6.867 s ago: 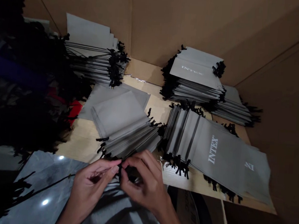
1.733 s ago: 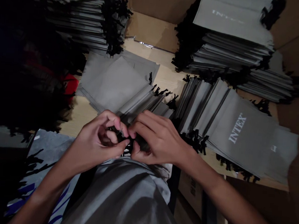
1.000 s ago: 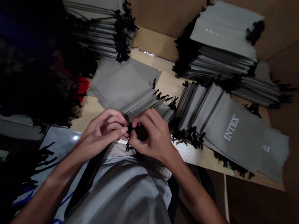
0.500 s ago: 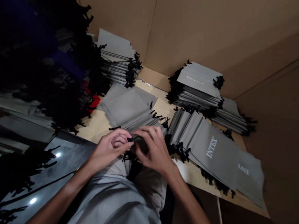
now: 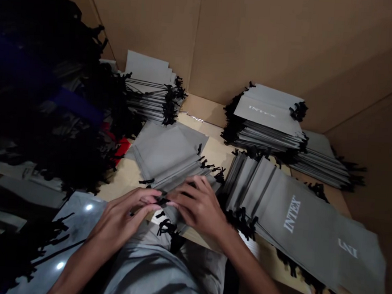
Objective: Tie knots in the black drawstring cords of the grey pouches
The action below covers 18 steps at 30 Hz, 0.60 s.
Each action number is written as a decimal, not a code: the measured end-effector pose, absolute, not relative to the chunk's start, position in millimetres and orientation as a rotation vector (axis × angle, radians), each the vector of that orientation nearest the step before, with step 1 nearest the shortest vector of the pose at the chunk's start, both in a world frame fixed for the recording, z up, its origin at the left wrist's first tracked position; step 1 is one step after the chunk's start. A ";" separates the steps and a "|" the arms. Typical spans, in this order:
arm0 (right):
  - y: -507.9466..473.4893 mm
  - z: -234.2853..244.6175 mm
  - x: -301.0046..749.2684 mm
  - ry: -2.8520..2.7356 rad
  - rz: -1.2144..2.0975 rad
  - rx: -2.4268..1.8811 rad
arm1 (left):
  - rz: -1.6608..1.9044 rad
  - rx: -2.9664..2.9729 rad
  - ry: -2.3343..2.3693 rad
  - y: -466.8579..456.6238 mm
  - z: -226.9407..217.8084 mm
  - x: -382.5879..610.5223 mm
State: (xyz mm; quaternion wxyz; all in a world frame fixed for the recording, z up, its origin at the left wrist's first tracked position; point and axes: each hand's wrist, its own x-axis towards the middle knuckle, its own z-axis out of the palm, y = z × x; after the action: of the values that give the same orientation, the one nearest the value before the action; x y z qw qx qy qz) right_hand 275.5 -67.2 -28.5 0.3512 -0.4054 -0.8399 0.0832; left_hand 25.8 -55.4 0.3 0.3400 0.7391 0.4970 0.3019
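My left hand [image 5: 122, 215] pinches a black drawstring cord [image 5: 162, 201] between thumb and fingertips, just above the table's front edge. Close beside it, my right hand [image 5: 201, 205] has its fingertips closed on the other side of the same cord. The cord belongs to a grey fabric drawstring bag, mostly covered by my hands. Just beyond my fingers lies a spread of grey drawstring bags [image 5: 167, 149], their black knotted ends pointing right. Loose black cord ends [image 5: 166, 227] dangle below my hands.
To the right, a fanned row of grey INTEX bags [image 5: 279, 206] runs along the table [image 5: 218, 146]. Behind stand a right-hand bag stack [image 5: 269, 109] and a left-hand stack [image 5: 148, 67]. Dark heaped cords [image 5: 81, 152] crowd the left; cardboard walls [image 5: 257, 39] enclose the back.
Both hands have shifted slightly down and left in view, and the fingertips have drawn together at the cord. My right fingers, spread wider before, are now closer to the left. The view shifted a little.
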 end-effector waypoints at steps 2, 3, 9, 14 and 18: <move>-66.6 -29.3 275.1 -2.176 0.237 -1.041 | 0.766 1.902 1.300 -53.9 -0.2 22.6; -66.4 -29.6 274.9 -2.179 0.245 -1.042 | 0.756 1.890 1.303 -53.3 -0.4 21.6; -67.6 -31.4 272.1 -2.134 0.253 -1.056 | 0.751 1.908 1.252 -55.4 -2.5 31.6; -67.9 -37.2 270.1 -2.125 0.214 -1.063 | 0.901 1.925 1.131 -59.7 -6.5 44.1; -68.1 -38.9 270.2 -2.178 0.243 -1.044 | 0.945 1.901 1.071 -60.5 -3.8 44.6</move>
State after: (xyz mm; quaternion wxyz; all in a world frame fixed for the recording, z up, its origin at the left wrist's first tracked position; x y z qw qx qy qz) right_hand 270.2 -68.1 -38.9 0.3497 -0.4030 -0.8406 0.0938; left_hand 44.6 -60.5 -3.8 0.3729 0.7418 0.4179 0.3689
